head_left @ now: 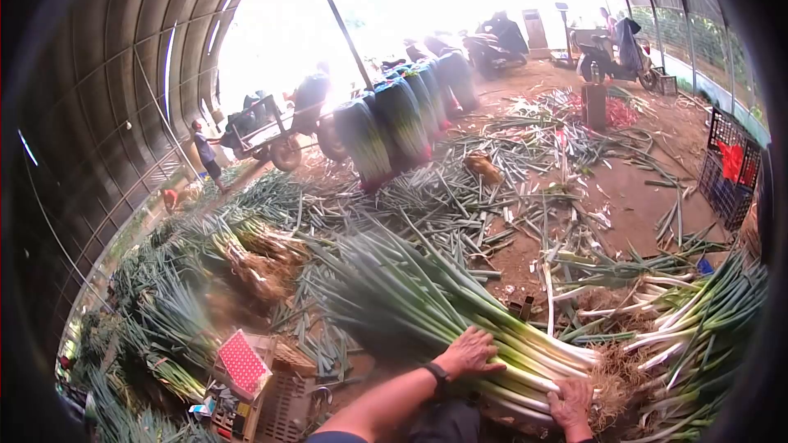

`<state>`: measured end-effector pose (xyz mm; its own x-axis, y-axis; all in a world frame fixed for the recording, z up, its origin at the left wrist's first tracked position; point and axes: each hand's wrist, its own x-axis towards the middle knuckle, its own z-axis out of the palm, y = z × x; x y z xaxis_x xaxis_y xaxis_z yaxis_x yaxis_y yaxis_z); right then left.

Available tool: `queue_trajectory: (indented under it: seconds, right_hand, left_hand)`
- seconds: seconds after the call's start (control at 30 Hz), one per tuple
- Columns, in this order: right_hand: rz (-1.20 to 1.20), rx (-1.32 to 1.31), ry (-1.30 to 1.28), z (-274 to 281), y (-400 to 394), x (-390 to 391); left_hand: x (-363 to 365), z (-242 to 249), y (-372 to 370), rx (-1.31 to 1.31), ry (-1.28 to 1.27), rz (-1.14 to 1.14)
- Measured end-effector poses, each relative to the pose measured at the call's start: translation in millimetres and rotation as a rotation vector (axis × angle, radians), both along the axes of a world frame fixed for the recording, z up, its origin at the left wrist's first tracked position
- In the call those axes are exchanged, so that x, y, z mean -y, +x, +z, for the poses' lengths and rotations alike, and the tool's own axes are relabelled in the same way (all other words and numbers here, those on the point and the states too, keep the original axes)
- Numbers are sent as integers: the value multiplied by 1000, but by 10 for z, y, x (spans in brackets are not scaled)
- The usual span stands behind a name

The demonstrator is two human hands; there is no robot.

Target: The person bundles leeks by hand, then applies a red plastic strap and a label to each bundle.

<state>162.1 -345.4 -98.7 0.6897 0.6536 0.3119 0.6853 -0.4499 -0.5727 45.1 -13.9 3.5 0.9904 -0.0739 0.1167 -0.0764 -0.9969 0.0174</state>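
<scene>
A large bundle of long green onions (492,324) lies across the lower middle, its green leaves toward the upper left and its white, rooted ends toward the right. My left hand (469,353), with a dark band on the wrist, rests on the stalks at mid-length, fingers curved over them. Near the roots, my right hand (572,404) grips the white ends, fingers wrapped over the stalks. Beside the roots, more onions (681,320) are heaped at the right.
Loose leaves (402,205) litter the floor. A crate with a red patterned box (244,363) stands lower left. Wrapped onion bundles (394,127), a cart (267,135), a person (207,152), scooters (611,57) and a black crate (729,168) are farther off.
</scene>
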Motion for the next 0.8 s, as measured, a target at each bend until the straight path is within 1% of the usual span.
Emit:
queue_trajectory:
  seconds: [0.03,0.1,0.13,0.17,0.23,0.33,0.37,0.4,0.43,0.47,0.5,0.53,0.6,0.63,0.67,0.7,0.73,0.77,0.8]
  right_hand:
    - [3,9,4,-42,4,6]
    - [-22,37,-31,-86,19,7]
    - [0,16,-38,97,-26,8]
    - [4,19,-32,169,-34,10]
    - [-36,-267,-579,241,4,-31]
    - [-47,-304,-552,274,61,-149]
    - [-57,-328,-546,287,50,-134]
    - [-56,-228,-508,278,-11,-126]
    - [-50,-232,-515,99,-96,-135]
    - [-114,-110,-478,-165,-219,-185]
    - [-178,15,-440,-228,-275,-261]
    - [-77,-76,-510,-292,-247,-387]
    - [-77,260,-89,-277,-429,-808]
    - [-93,209,-86,-259,-497,-1084]
    - [-115,155,-89,-148,-567,-1324]
    - [16,-240,-437,385,-508,-1586]
    - [24,-182,-406,509,-562,-1690]
    - [10,-44,-219,327,-601,-1700]
    - [36,24,-36,429,-614,-1584]
  left_hand:
    - [-22,33,-25,-57,-1,-29]
    - [-27,59,-47,-56,-41,-52]
    - [-34,42,-60,-46,-41,-71]
    - [-36,24,-85,-39,-40,-90]
    - [-61,-18,-32,-27,-28,-88]
    - [-75,43,96,-232,-9,-45]
    - [-80,87,118,-215,-8,-62]
    - [-53,81,96,-212,3,-56]
    - [-43,80,75,-204,19,-41]
    - [-55,-2,46,-150,-10,-48]
    - [-52,16,61,-148,-8,-43]
    - [-44,26,67,-160,-7,-42]
    - [-12,34,55,-196,1,-21]
    - [-54,47,55,-199,4,-20]
    - [-125,-12,51,-116,-2,-20]
    - [46,191,36,-42,-31,-35]
    - [106,379,181,-433,10,41]
    - [199,515,232,-499,119,125]
    - [85,308,101,-245,146,-55]
